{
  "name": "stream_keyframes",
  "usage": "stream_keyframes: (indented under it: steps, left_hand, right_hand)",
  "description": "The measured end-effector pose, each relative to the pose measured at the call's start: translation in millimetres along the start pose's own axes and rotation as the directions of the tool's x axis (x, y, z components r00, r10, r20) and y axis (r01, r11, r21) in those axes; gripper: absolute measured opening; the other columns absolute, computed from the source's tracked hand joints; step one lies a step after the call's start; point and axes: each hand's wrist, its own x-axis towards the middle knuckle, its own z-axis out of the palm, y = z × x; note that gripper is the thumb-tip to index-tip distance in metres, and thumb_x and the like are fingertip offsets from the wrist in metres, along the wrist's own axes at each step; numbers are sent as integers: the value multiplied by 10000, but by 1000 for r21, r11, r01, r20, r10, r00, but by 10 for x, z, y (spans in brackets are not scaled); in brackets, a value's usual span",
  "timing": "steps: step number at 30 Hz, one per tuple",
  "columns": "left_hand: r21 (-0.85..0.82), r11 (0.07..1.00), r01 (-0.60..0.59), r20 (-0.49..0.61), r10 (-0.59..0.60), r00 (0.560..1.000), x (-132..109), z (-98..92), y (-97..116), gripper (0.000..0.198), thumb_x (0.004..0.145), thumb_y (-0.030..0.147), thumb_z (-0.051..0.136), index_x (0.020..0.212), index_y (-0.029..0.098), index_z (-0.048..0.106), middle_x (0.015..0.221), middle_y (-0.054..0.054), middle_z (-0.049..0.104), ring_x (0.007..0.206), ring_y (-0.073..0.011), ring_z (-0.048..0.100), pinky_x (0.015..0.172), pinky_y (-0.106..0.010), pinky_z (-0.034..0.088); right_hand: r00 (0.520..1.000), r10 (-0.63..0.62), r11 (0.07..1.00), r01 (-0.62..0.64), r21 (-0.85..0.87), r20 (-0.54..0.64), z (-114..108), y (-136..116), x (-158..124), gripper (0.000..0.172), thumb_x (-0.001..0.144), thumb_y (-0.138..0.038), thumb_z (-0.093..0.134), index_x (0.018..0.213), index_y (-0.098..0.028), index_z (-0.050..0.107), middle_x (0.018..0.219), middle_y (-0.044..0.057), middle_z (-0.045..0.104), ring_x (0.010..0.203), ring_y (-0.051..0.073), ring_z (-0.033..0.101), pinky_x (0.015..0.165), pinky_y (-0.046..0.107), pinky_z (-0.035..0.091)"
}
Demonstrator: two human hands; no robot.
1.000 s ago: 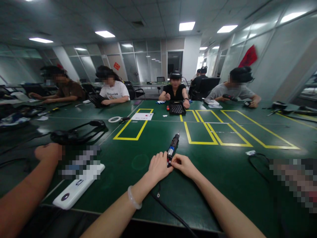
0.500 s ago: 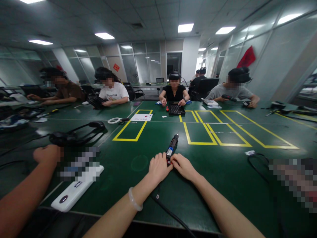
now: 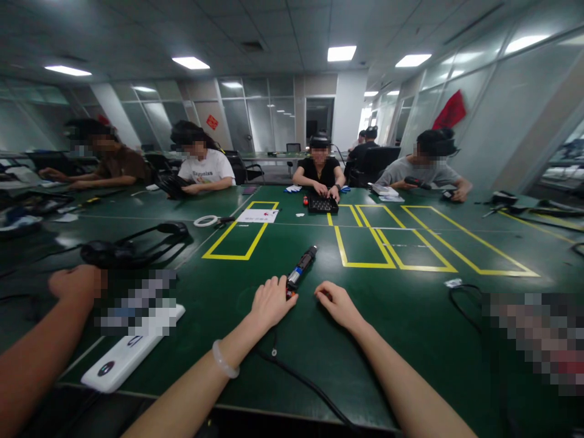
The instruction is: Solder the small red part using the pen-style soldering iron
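Observation:
A black and blue electric screwdriver (image 3: 301,267) lies on the green table (image 3: 392,316), its tip pointing away and to the right. My left hand (image 3: 270,302) rests over its near end with the fingers curled on it; a pale bangle sits on that wrist. My right hand (image 3: 336,302) lies on the table a short way to the right of the tool, fingers loosely bent, apart from it and holding nothing. A black cable (image 3: 301,382) runs from under my left hand to the table's near edge.
A neighbour's arm and fist (image 3: 75,285) lie at the left beside a white device (image 3: 130,351) and a black headset (image 3: 132,246). Yellow taped rectangles (image 3: 365,243) mark the table's middle. Several people sit along the far side; one handles a black tray (image 3: 323,204). A cable loop (image 3: 465,301) lies right.
My right hand has let go of the screwdriver's near end and moved away to the right. My left hand has shifted the tool leftward, and its tip now swings more to the right.

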Motion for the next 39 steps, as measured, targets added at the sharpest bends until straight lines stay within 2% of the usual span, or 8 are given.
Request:
stream_keyframes:
  steps: [7,15,19,22,26,28,33,39]
  left_hand:
    - [43,995,93,69,-96,993,180,-11,-637,563,842,584,355,1206,175,487,1052,-135,580,937,-279,567,762,-366,414]
    - [92,968,232,104,-241,965,416,45,-1462,669,825,622,295,1292,164,438,1137,-186,556,1014,-343,558,798,-434,422]
    - [107,947,303,122,-315,941,505,59,-1720,668,826,618,304,1308,170,423,1146,-197,552,1024,-358,556,803,-444,420]
    - [145,933,331,90,-345,934,509,35,-1768,651,831,615,315,1283,166,452,1133,-204,557,1025,-369,548,804,-459,414]
    - [236,924,301,-116,-280,953,429,-16,-1662,557,831,561,395,1191,157,525,1150,-205,534,1065,-378,501,819,-469,394]
    - [258,927,272,-183,-229,956,379,-32,-1579,487,839,490,427,1161,141,533,1149,-198,530,1068,-358,493,835,-451,385]
    - [255,939,229,-182,-186,966,309,-37,-1449,384,872,369,379,1108,120,551,1081,-186,558,1021,-337,515,820,-437,385]
    - [147,946,290,-179,-263,948,298,-132,-1390,397,903,348,286,1094,123,552,1089,-192,560,1026,-343,525,836,-459,384]
  right_hand:
    - [1000,21,1000,-21,-15,13,-6,0,1,130,852,-184,497,852,-185,627,790,23,612,723,151,544,655,247,404]
    - [1000,21,1000,-20,-22,23,-12,5,2,126,853,-182,504,852,-187,630,804,26,618,739,153,549,665,250,408]
    - [999,31,999,-30,-33,31,-10,6,-2,117,846,-167,513,839,-183,629,809,30,624,760,158,555,684,255,411]
    - [999,34,999,-33,-38,38,-9,7,-1,114,847,-163,515,839,-180,628,811,31,627,770,160,558,694,258,412]
    - [999,31,999,-29,-44,43,-6,1,4,114,850,-166,517,837,-181,629,812,30,627,773,161,556,699,260,411]
    - [998,36,998,-34,-47,44,-6,-8,7,114,850,-166,519,837,-181,631,808,30,626,769,160,555,696,260,411]
    - [998,45,998,-43,-52,45,-13,-29,6,118,852,-170,520,839,-180,636,807,30,626,769,159,554,697,261,412]
    - [998,40,998,-38,-50,49,-13,-24,2,120,856,-180,518,839,-184,636,803,32,623,767,164,551,693,269,414]
